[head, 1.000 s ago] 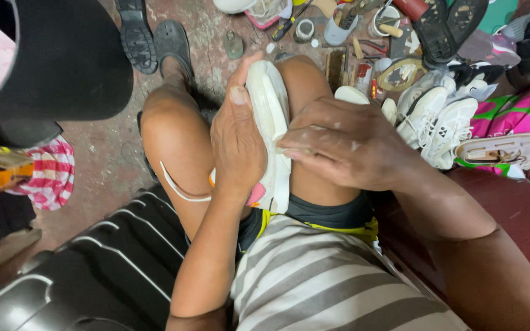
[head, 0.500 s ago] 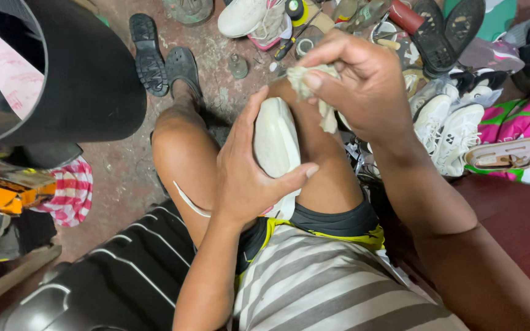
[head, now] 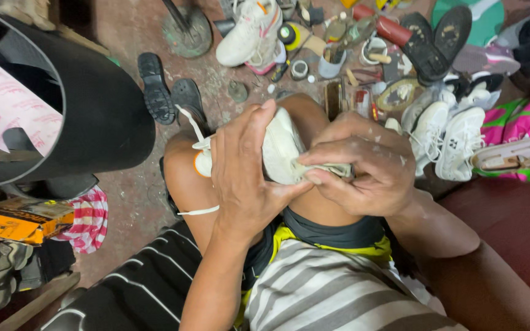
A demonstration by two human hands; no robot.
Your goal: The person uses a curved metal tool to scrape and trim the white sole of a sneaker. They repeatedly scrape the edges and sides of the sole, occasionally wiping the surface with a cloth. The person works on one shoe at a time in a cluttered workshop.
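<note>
On my knees, above the littered floor [head: 136,37], my left hand [head: 243,178] grips the white shoe [head: 280,153] sole-up; my right hand [head: 363,165], back from the pile beyond it, pinches a cloth [head: 332,170] against its edge, wiping again.

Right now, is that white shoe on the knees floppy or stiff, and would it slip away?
The white shoe probably feels fairly stiff: its sole keeps its curve under the left hand. It looks light, held up by one hand. It seems unlikely to slip, pinned between the knees while the right hand presses a rag on it.
</note>
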